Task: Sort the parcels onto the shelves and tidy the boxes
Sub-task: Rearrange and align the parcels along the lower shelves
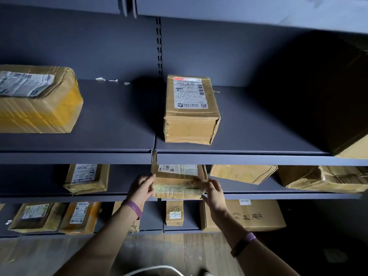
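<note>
- Parcel in hand, a flat brown cardboard box wrapped in clear tape with a white label on top point(179, 181), sits at the front lip of the middle grey metal shelf point(123, 184), its near edge overhanging and its far end tucked under the shelf above.
- Risk, as I judge it: the box is only partly on the shelf, so letting go now could tip it forward off the lip toward the floor.
- A skewed push could jam its top against the underside of the upper grey shelf point(239, 159), or nudge the tilted brown carton point(243, 173) at 3 o'clock.
- The glossy tape looks slick; fingertip contact alone might slip.
- Left hand point(141, 189), with a purple wristband, reaches up from 7 o'clock; its grip pinches the parcel's left corner, thumb on top and fingers at the side.
- Right hand point(214, 194), with a dark band on the wrist, comes from 5 o'clock; its grip clasps the right front corner, fingers curled over the edge.
- Both forearms angle upward and inward, converging on the box.
- Another labelled brown box point(87, 179) lies well clear at 9 o'clock.
</note>
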